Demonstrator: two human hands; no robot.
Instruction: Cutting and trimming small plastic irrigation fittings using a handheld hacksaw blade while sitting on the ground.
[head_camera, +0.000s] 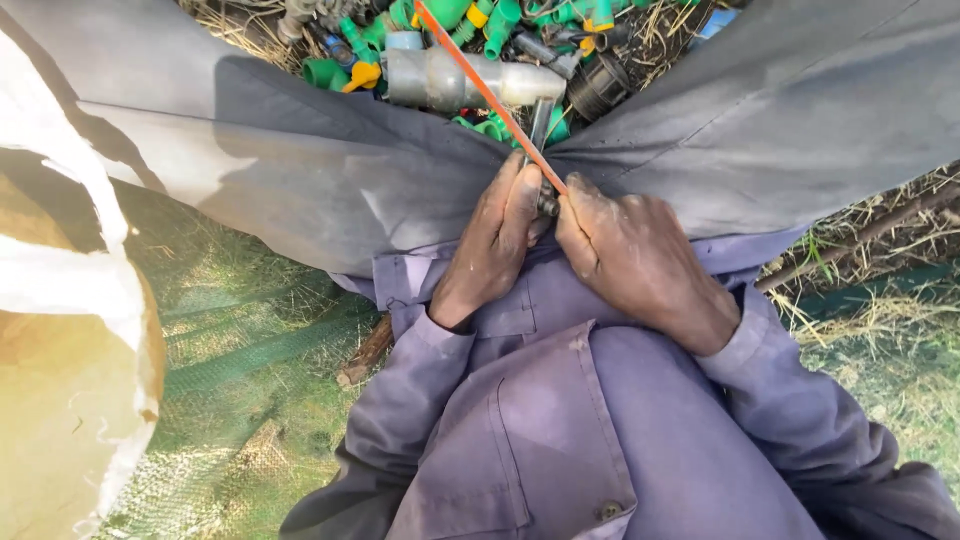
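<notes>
My left hand (495, 245) and my right hand (635, 255) meet in my lap, between my grey-trousered knees. My left hand grips a short dark metal pipe piece (541, 130) that sticks out away from me. My right hand is closed on the near end of an orange hacksaw blade (480, 85), which runs diagonally up to the left and lies across the pipe piece. Both hands are dusty. The part of the pipe inside my fingers is hidden.
Beyond my knees lies a pile of green and yellow plastic pipe fittings (500, 20), a grey pipe piece (440, 80) and a black round fitting (598, 90) on dry grass. Green netting (250, 360) is at left, a white sack (60, 300) at far left, a stick (860, 235) at right.
</notes>
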